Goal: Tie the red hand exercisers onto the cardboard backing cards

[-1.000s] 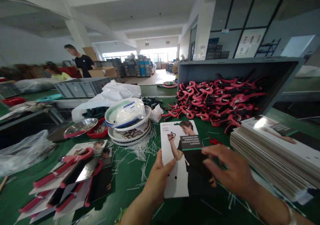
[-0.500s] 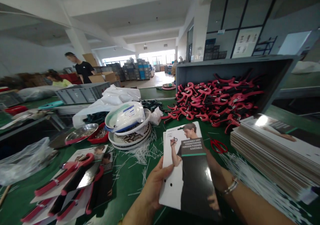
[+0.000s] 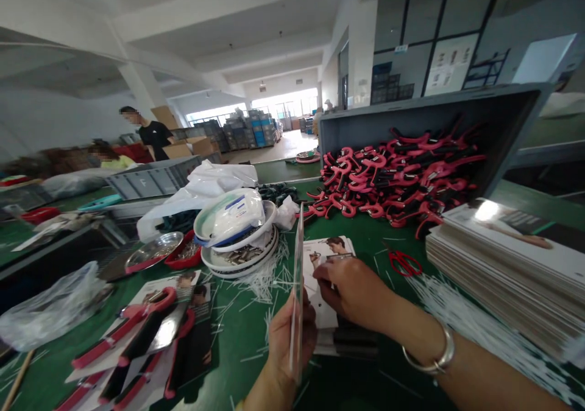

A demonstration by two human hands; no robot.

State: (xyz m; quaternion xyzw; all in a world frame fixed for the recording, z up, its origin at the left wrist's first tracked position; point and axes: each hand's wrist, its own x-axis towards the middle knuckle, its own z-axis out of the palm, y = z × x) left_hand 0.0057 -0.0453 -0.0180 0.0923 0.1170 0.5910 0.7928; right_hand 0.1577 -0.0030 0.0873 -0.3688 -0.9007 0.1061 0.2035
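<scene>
My left hand (image 3: 287,332) is closed round a printed backing card (image 3: 298,295) that stands upright, edge towards me, so its printed faces barely show; whether it is one card or several I cannot tell. Just right of it, a second lot of printed cards (image 3: 325,313), with a person's picture at the top, lies low over the green table. My right hand (image 3: 354,289), with a silver bangle at the wrist, reaches over these cards with fingers curled and bunched near the picture. Anything between those fingertips is hidden.
A grey crate (image 3: 434,103) on its side spills red-and-black hand grips (image 3: 365,179). A thick card stack (image 3: 484,271) stands right, near red scissors (image 3: 404,263) and white ties (image 3: 479,319). Carded grips (image 3: 137,332) lie left; bowls (image 3: 237,252) of metal parts stand behind.
The cards that both hands held facing me have parted. My left hand has turned its card edge-on, and my right hand has come over the cards lying below.
</scene>
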